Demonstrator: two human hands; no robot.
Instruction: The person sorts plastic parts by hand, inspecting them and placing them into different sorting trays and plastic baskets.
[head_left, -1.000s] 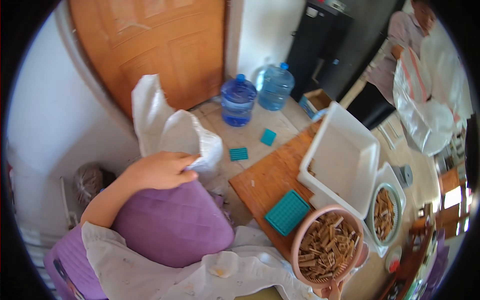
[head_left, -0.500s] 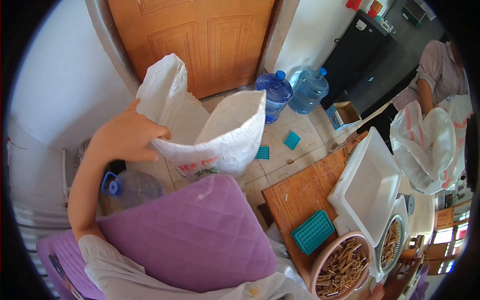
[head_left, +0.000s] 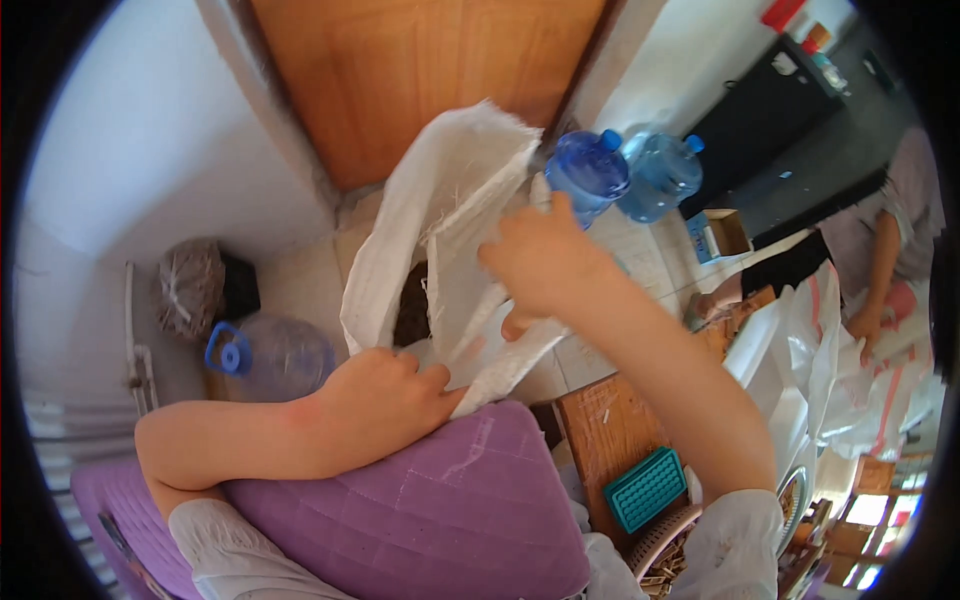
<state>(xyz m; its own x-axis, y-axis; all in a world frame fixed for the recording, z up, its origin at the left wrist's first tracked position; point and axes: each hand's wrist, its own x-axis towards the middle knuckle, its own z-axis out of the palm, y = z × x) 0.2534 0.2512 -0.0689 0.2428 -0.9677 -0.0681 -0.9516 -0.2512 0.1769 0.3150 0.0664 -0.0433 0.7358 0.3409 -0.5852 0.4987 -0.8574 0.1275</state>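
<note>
A white woven sack (head_left: 395, 235) stands with its mouth open beyond a quilted purple cushion (head_left: 430, 520). Through the opening shows something dark brown that I cannot make out. My left hand (head_left: 390, 395) is closed on the sack's near rim, just over the cushion's far edge. Across the mouth reaches my right hand (head_left: 545, 260), its fingers bent over the right side of the rim; some fingertips are hidden behind the sack cloth.
At left are a clear bottle (head_left: 275, 355) and a tied bag (head_left: 190, 285). Two blue water jugs (head_left: 590, 170) stand by the door (head_left: 430, 80). At right, a wooden table (head_left: 610, 420) bears a teal tray (head_left: 645, 488) and a pink basket (head_left: 665, 545). A co-worker's hand (head_left: 865, 325) holds a plastic sack (head_left: 880, 400).
My right hand has come in over the sack. My left hand has moved from the far left rim to the near rim. The sack's mouth has changed shape, and the view has shifted.
</note>
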